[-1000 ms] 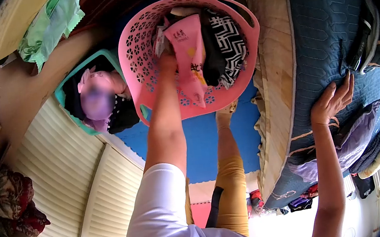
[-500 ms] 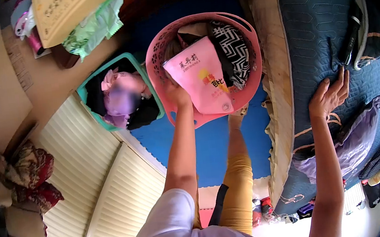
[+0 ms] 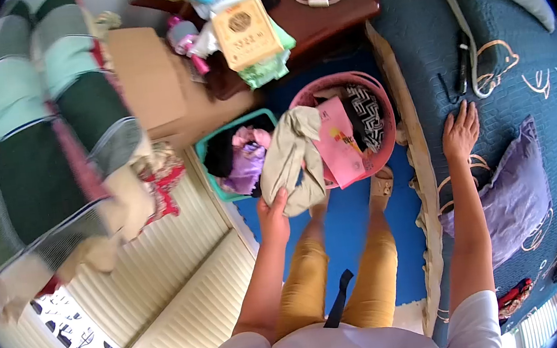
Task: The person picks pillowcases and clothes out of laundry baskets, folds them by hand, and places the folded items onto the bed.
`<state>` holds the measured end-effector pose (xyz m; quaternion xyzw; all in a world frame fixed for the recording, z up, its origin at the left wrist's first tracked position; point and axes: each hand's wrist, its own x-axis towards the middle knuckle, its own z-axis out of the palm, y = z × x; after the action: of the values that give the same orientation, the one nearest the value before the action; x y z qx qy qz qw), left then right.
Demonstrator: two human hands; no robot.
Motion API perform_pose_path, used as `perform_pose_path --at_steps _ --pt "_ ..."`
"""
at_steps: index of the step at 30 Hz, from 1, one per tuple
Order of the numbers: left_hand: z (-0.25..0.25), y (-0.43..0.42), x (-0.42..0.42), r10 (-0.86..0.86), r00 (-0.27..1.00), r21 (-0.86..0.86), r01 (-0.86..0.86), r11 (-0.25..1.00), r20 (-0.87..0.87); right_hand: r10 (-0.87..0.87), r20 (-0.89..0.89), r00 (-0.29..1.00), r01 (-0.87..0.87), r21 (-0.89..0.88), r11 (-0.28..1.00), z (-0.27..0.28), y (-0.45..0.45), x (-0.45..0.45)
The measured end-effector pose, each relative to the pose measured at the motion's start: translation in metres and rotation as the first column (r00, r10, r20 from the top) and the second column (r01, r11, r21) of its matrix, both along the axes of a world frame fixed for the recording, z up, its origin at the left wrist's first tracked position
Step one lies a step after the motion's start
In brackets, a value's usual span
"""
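Note:
My left hand [image 3: 274,217] is closed on the lower end of a crumpled beige garment [image 3: 283,166], lifted in front of two baskets. Behind it stands a round pink laundry basket [image 3: 391,137], which holds a pink printed bag [image 3: 340,141] and a black-and-white zigzag cloth [image 3: 366,112]. To its left is a green basket [image 3: 205,172] with black clothes and a shiny purple item [image 3: 245,171]; the garment overlaps its right side. My right hand [image 3: 460,131] lies flat on the dark teal bedcover [image 3: 438,39], fingers stretched out, holding nothing.
A purple pillow [image 3: 511,192] and a black strap-like item [image 3: 463,67] lie on the bed. A yellow box [image 3: 247,32] sits on the dark wooden cabinet [image 3: 335,9]. Cardboard [image 3: 147,75] and folded checked bedding [image 3: 26,189] are at left. Blue matting [image 3: 406,242] covers the floor.
My left hand has come out of the pink basket, pulling back towards me with the beige garment. My right hand stays on the bed. The view now takes in more of the cabinet and bedding.

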<state>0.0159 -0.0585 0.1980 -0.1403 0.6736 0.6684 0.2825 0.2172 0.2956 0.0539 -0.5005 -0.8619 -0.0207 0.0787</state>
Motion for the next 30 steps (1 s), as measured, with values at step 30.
perform_pose_path --at_steps 30 --pt "0.285 -0.087 0.006 -0.851 0.048 -0.741 0.468 0.482 -0.523 -0.834 -0.525 -0.167 -0.675 -0.556 0.485 0.422 -0.168 0.007"
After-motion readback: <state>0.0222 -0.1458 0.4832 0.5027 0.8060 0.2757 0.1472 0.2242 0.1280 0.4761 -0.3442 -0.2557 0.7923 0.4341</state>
